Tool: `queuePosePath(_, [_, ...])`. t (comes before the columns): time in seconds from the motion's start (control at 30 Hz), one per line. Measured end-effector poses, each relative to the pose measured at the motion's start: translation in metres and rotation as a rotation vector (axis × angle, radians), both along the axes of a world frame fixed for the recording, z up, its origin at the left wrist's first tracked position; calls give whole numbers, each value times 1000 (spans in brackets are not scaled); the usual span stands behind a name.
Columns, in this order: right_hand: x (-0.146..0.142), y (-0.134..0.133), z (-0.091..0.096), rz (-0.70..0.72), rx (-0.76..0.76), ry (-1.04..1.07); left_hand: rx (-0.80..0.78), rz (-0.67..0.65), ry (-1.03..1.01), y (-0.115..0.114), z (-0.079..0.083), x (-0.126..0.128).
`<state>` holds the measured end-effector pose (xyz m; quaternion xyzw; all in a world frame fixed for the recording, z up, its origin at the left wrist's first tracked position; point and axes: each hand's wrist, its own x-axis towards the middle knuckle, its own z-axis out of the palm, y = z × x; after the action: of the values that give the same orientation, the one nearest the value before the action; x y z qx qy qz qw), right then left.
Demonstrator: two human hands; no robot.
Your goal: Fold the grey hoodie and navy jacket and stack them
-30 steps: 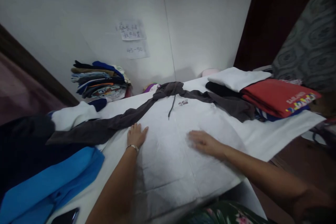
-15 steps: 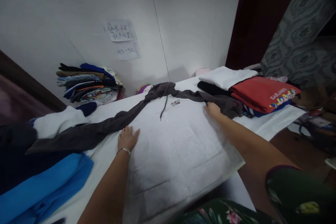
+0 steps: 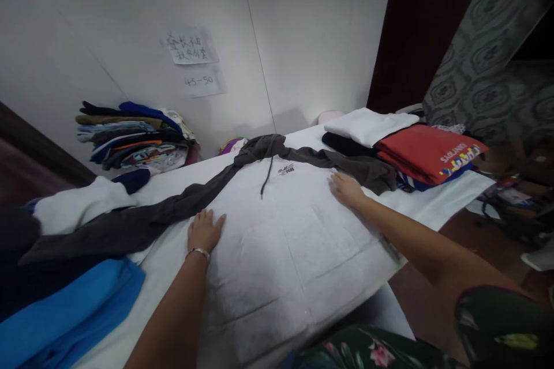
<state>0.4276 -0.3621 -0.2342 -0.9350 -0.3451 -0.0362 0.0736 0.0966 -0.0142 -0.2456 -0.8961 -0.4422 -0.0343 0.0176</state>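
Observation:
A hoodie (image 3: 277, 242) with a white body and dark grey sleeves and hood lies spread out, its hood at the far end. One dark drawstring (image 3: 267, 176) trails over the chest beside a small print. My left hand (image 3: 205, 230) rests flat on the garment's left edge, below the left sleeve (image 3: 142, 222), fingers apart. At the opposite edge, near the base of the right sleeve (image 3: 372, 173), my right hand (image 3: 347, 189) lies on the white fabric with its fingers stretched forward. Both palms are hidden. Beneath the hoodie is a white-covered table (image 3: 167, 279).
Folded clothes with a red garment (image 3: 428, 153) and a white one (image 3: 367, 125) are stacked at the right. Another clothes pile (image 3: 134, 135) stands at the back left. Blue cloth (image 3: 86, 311) lies at the near left. Handwritten papers (image 3: 197, 60) hang on the wall.
My right hand has eased from gripping the hoodie's right edge to lying flatter on it. My left hand stays on the left edge. The camera view has shifted slightly.

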Motion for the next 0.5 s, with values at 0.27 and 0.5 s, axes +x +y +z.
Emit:
queuePosePath(0.27, [-18,-51,-19,170,27,84,55,-18,-127,-1,-2,-6])
queuePosePath(0.5, [-41,-109,-29,231,109,191,-135,-76,-41,-16,20,-20])
